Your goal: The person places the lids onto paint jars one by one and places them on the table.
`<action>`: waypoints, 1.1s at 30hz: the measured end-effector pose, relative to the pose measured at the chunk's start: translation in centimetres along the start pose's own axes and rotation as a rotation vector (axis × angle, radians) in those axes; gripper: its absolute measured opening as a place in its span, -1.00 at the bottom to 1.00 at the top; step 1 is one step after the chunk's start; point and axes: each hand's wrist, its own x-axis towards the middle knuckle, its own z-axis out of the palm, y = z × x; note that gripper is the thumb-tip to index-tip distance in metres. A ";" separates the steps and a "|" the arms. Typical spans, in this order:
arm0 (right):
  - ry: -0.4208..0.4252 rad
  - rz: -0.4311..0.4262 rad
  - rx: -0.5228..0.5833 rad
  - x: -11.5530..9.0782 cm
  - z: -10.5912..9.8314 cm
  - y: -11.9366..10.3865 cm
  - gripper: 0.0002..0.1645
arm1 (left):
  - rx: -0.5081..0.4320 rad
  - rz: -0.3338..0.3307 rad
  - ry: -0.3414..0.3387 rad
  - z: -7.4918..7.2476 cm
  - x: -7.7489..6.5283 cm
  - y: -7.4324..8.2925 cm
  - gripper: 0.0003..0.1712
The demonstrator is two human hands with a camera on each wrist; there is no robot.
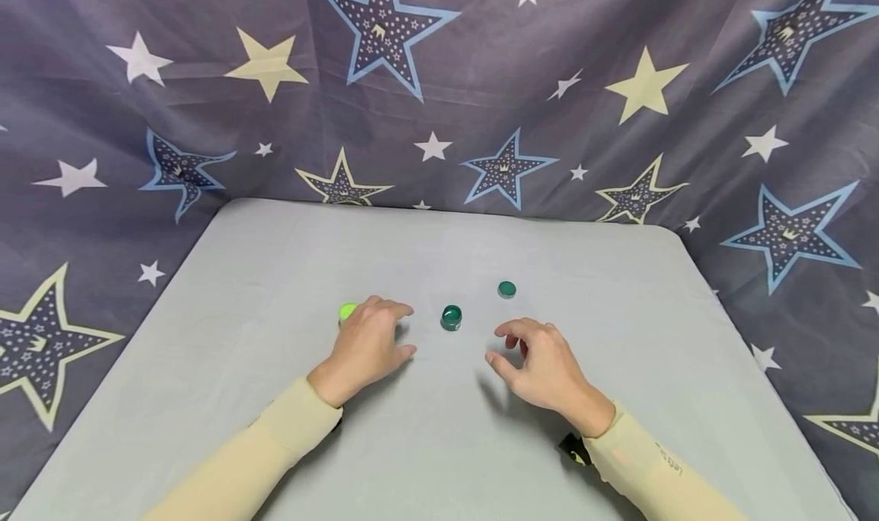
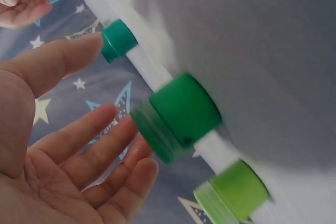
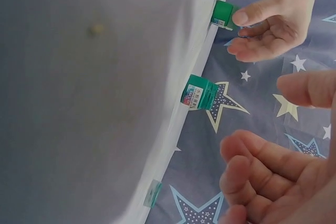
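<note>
My left hand [image 1: 369, 341] hovers over the left-middle of the table, thumb spread from its fingers. In the left wrist view a green paint jar [image 2: 184, 111] with a clear upper part stands by its fingertips; the hand mostly hides this jar in the head view. A lime-green jar [image 1: 347, 311] shows just behind the same hand. Between both hands stands an uncapped teal-green jar [image 1: 451, 318], its label visible in the right wrist view. My right hand [image 1: 545, 365], fingers loosely bent and holding nothing, is to the right of it. A round green lid [image 1: 507, 289] lies beyond that hand.
The table [image 1: 439, 445] wears a smooth light-grey cover. Star-patterned dark cloth [image 1: 474, 109] hangs behind it and along both sides. A small black item [image 1: 574, 449] shows under the right sleeve's cuff.
</note>
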 end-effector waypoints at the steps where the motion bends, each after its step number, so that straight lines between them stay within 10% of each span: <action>1: 0.003 -0.002 -0.002 0.0 0.0 0.1 -0.66 | -0.009 -0.003 -0.002 0.1 0.1 0.2 -0.36; 33: 0.066 0.062 -0.003 2.3 -0.8 2.1 -0.63 | 0.012 -0.157 -0.183 2.6 5.5 3.2 -0.23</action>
